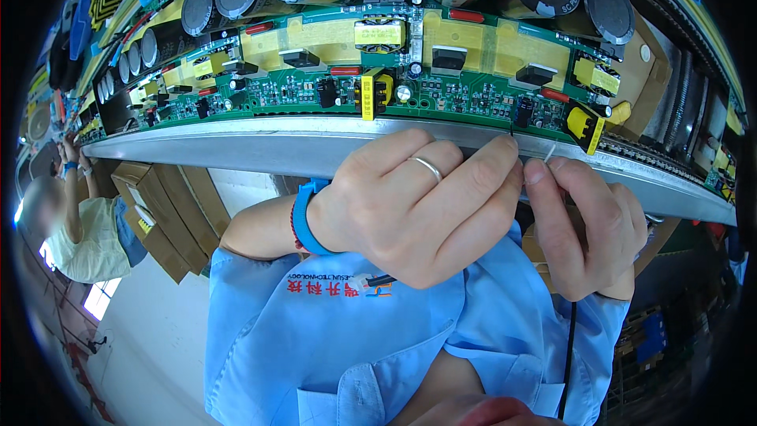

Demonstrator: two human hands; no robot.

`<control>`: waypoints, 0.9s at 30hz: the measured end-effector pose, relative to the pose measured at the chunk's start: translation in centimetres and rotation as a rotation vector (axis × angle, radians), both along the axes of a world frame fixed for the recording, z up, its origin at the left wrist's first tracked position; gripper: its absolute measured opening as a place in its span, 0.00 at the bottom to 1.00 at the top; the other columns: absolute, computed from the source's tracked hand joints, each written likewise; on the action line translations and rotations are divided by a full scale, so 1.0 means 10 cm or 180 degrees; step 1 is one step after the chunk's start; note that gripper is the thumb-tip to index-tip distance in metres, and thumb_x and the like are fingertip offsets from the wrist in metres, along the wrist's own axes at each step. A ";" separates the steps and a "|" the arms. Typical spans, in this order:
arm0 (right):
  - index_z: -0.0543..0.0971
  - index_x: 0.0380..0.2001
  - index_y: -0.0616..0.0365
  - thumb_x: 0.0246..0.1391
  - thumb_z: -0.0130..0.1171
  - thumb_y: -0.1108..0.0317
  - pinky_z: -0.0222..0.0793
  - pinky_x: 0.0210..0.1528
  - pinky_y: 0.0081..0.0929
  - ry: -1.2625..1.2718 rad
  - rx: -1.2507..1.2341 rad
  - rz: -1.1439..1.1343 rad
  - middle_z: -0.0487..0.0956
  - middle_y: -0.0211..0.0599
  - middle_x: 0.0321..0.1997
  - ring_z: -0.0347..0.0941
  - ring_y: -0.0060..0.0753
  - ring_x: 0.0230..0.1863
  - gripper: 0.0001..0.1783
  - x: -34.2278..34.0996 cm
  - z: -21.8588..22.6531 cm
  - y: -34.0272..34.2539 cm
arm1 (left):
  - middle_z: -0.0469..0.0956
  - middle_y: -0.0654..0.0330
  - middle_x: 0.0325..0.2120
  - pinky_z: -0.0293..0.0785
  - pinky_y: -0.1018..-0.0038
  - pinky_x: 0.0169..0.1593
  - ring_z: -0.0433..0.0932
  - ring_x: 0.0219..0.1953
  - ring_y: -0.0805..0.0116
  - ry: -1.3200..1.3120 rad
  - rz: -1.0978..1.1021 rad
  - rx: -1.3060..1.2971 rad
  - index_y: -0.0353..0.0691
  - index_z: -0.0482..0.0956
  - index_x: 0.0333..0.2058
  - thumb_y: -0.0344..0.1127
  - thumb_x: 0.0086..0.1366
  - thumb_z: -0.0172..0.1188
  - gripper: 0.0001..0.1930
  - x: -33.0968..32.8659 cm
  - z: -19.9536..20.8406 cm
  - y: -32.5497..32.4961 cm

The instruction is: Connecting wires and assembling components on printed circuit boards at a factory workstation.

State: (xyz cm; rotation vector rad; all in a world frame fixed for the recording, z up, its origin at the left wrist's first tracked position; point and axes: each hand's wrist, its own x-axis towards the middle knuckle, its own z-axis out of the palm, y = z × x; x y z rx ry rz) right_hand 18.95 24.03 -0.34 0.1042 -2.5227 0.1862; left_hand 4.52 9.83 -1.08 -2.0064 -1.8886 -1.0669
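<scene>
Right of centre in the frame, just below the lower edge of the green circuit board [272, 104], the left hand [410, 205] has its fingers narrowed on a slim dark lead [512, 136], and the right hand [587, 229] pinches a thin pale strip [550, 155] between thumb and forefinger; both are too fine to identify surely. Tip grips probably suit such slight pieces, and the board, lying component side up behind the metal rail [276, 142], seems set for easy reach. The left wrist angles inward, knuckles up; the right hand points upward, fingertips nearly meeting the left's.
</scene>
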 end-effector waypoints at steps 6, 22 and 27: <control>0.83 0.32 0.59 0.42 0.64 0.75 0.51 0.13 0.13 0.0119 -0.0029 -0.0034 0.81 0.40 0.33 0.65 0.17 0.15 0.10 -0.01 -0.05 -0.02 | 0.82 0.48 0.29 0.61 0.83 0.17 0.72 0.16 0.75 0.0083 0.0050 0.0083 0.30 0.81 0.28 0.31 0.43 0.63 0.12 0.00 -0.02 0.03; 0.82 0.33 0.62 0.41 0.66 0.75 0.65 0.17 0.15 -0.0334 -0.0321 -0.0307 0.82 0.41 0.32 0.74 0.25 0.21 0.11 -0.05 0.08 -0.01 | 0.80 0.54 0.28 0.62 0.81 0.17 0.72 0.16 0.74 0.0121 0.0227 -0.0142 0.34 0.81 0.28 0.33 0.41 0.63 0.13 0.03 0.01 0.09; 0.82 0.35 0.62 0.40 0.68 0.78 0.71 0.21 0.18 -0.0326 -0.0311 -0.0323 0.82 0.42 0.33 0.78 0.29 0.25 0.14 -0.06 0.07 0.01 | 0.80 0.55 0.27 0.62 0.81 0.17 0.72 0.16 0.74 -0.0304 0.0227 -0.0160 0.34 0.83 0.31 0.36 0.43 0.63 0.15 -0.07 0.07 0.00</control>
